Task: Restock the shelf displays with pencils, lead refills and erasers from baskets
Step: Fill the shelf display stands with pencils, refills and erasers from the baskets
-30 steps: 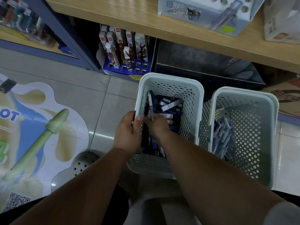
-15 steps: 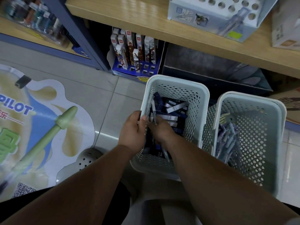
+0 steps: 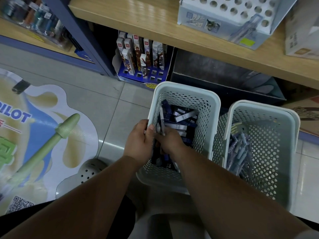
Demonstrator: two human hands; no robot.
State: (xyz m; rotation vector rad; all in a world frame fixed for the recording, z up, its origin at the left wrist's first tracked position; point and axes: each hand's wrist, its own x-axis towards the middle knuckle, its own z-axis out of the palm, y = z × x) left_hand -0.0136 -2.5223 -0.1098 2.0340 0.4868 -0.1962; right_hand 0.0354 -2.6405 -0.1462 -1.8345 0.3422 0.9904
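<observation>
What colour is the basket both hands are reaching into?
The basket is pale grey-green, seen clearly in the head view.

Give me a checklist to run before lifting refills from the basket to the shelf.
1. The left hand and right hand are at the left basket: ok.
2. It holds refills: ok.
3. Grip on a refill: cannot tell, hidden under the hands.
4. The right basket with pencils is upright: ok.
5. The shelf display has empty holes: ok.
</observation>
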